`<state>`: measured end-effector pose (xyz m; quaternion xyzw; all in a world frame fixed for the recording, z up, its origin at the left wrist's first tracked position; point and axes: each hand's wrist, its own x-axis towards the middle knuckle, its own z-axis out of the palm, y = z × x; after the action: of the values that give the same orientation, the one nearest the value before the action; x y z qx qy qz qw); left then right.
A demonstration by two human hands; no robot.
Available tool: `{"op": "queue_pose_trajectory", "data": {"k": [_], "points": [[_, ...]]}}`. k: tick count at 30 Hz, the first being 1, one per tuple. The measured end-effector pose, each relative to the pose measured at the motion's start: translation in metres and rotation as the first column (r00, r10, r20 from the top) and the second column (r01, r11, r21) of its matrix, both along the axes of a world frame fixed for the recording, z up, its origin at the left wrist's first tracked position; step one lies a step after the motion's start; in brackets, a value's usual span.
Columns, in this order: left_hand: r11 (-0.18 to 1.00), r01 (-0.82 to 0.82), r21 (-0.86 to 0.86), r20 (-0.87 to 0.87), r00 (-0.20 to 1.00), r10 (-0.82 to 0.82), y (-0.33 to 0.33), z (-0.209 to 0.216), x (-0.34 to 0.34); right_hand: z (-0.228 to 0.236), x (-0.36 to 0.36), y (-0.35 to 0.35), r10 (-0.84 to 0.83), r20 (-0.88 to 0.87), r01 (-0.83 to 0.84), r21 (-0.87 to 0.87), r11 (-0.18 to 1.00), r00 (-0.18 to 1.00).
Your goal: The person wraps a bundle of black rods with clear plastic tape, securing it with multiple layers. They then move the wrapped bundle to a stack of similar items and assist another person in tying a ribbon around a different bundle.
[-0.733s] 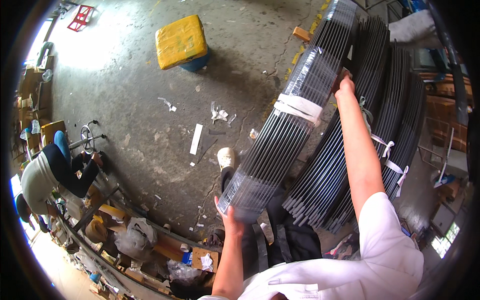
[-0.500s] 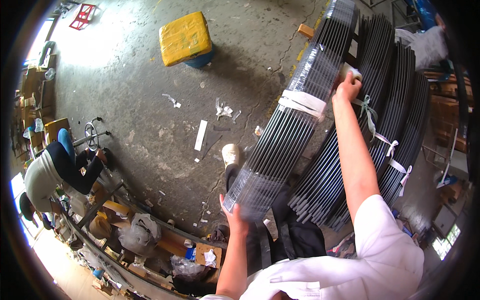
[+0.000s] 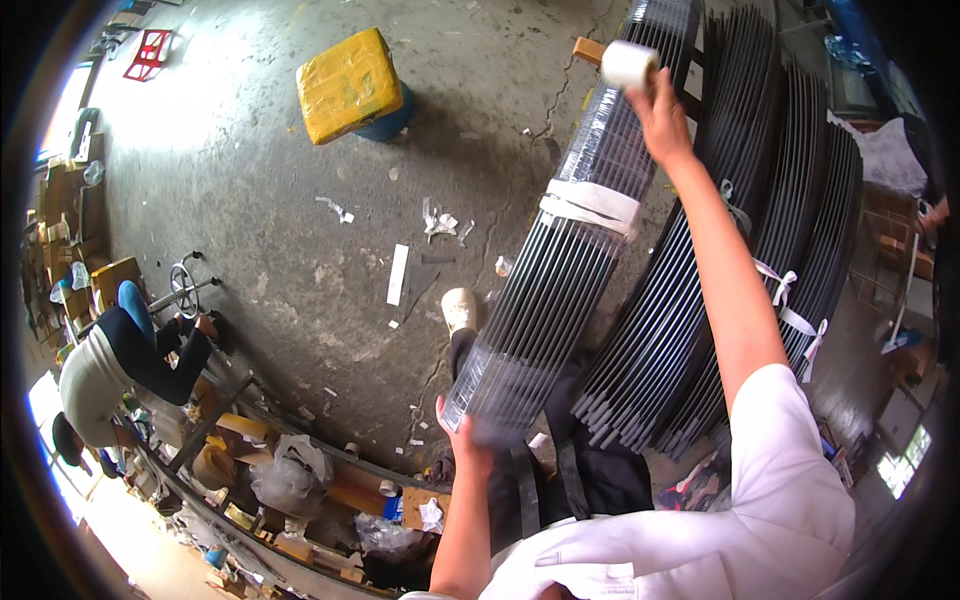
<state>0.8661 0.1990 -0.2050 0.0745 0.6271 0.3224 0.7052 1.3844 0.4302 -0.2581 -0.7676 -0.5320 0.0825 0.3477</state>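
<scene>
Right hand [image 3: 664, 122]: fingers wrapped round a whitish roll [image 3: 629, 64], arm stretched well away from the body.
Roll: held at the left edge of the bundle's upper part – blurred, so I can't tell whether it touches the rods.
Left hand [image 3: 466, 445]: fingers gripping the lower left corner of the wrapped bundle [image 3: 560, 290], close to the person's legs.
Wrapped bundle: long black rods side by side, slanting from lower centre to the top edge; clear film covers the near end and more film lies on the upper stretch.
White band [image 3: 590, 206]: across the rods, around the middle of the bundle.
Other black rods [image 3: 655, 335]: several curved bunches just to the right, some with white ties [image 3: 786, 290].
Wooden block [image 3: 588, 50]: left of the roll.
Floor [image 3: 300, 260]: grey, cracked, scattered with pale scraps.
Yellow box [image 3: 350, 86]: atop a blue support [image 3: 388, 122], well apart from the bundle.
Another person [image 3: 95, 385]: bent over at far left.
</scene>
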Motion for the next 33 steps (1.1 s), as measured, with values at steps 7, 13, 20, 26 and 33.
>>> {"op": "queue_pose_trajectory", "data": {"k": [7,13,20,26,33], "points": [[0.978,-0.127,-0.165,0.175,0.972,0.155,0.024,-0.003,0.006,0.029,0.005,-0.057,-0.27,-0.408,0.405,0.292,0.866,0.872],[0.99,-0.124,-0.064,0.171,0.976,0.133,0.007,0.01,0.049,0.066,-0.103,-0.198,-0.323,-0.636,0.419,0.001,0.908,0.701],[0.998,0.018,-0.052,0.031,0.999,-0.016,0.017,-0.032,0.038,0.093,-0.188,-0.27,-0.435,-0.738,0.485,-0.168,0.858,0.515],[0.969,0.129,-0.209,0.0,0.991,-0.131,0.065,-0.021,0.024,0.107,-0.219,-0.308,-0.365,-0.872,0.568,-0.128,0.813,0.326],[0.876,0.446,-0.182,-0.083,0.881,-0.466,0.104,-0.121,-0.048,0.141,-0.221,-0.332,-0.347,-0.824,0.374,-0.181,0.91,0.447]]}}
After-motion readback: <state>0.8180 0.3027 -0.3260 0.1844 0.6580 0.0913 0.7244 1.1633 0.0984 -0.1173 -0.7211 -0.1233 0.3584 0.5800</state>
